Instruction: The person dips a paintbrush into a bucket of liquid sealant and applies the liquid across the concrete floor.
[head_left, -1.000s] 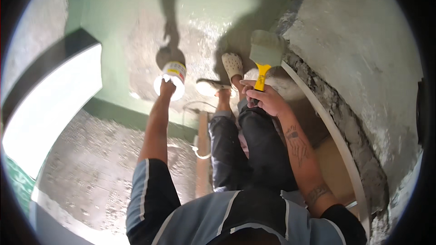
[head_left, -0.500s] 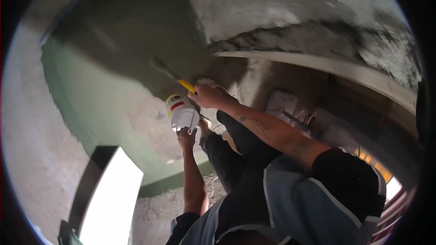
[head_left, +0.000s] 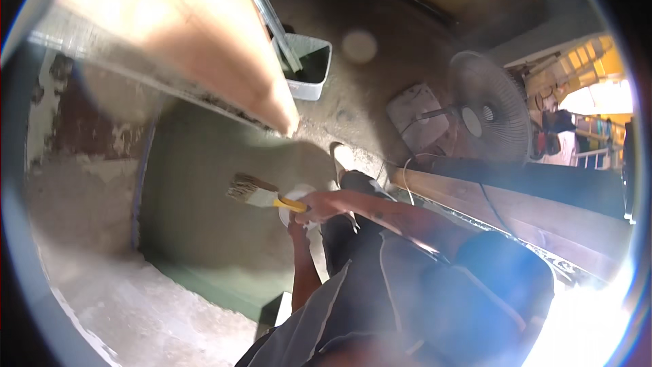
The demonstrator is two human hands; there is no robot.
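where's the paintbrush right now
In the head view, the paintbrush is left of centre in the right hand, bristles toward the left, with the white bucket partly behind it.

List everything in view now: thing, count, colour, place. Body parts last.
Brush: 1, yellow handle, in the right hand
Bucket: 1, white, behind the hands, partly hidden
Tub: 1, grey, top centre
Bar: 1, grey, end in the tub
Fan: 1, grey, right of centre
Plank: 1, brown, lower right
Cable: at least 1, white, by the plank's near end
Pale block: 1, cream, upper left, kind unclear
Green surface: 1, centre-left
Clutter: count unclear, mixed colours, far right
Shoe: 1 visible, pale, above the legs
Right hand: 1, bare, centre
Left hand: 1, bare, at the bucket
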